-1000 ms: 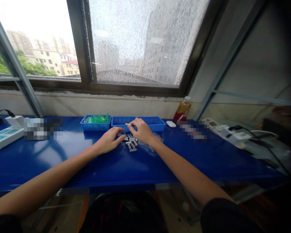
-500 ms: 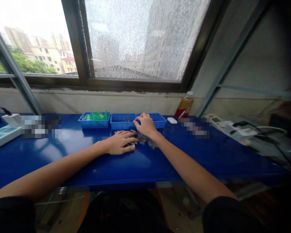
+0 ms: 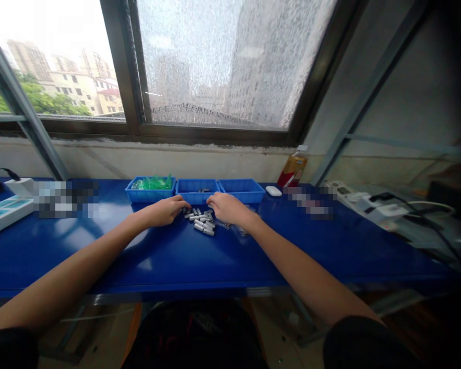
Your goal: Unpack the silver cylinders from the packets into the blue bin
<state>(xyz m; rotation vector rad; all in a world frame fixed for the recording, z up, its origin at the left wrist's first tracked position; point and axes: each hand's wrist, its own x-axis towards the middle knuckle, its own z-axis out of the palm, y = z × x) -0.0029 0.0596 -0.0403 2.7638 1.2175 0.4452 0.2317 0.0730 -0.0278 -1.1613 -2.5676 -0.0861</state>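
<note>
A loose pile of short silver metal cylinders [image 3: 204, 225] lies on the blue table, between my two hands. My left hand [image 3: 166, 211] rests at the pile's left edge, fingers drawn together at a small metal piece; whether they grip it is hidden. On the other side, my right hand [image 3: 228, 209] has its fingers curled and pinched above the pile's upper right, and what they hold, if anything, cannot be made out. Clear plastic bags [image 3: 243, 231] with small metal pieces lie partly under my right wrist. Behind the pile, the middle blue bin [image 3: 197, 197] contains a few metal cylinders.
The left blue bin [image 3: 150, 195] holds green and clear plastic pieces. A right blue bin [image 3: 242, 196] adjoins the middle one. Beyond it are a white case [image 3: 273, 191] and a drink bottle [image 3: 293, 168]. Power strips [image 3: 8, 212] and cables lie at both sides.
My left hand has lifted off the pile and moved left and back, uncovering the cylinders. My right hand has come down from the bins toward the pile.
</note>
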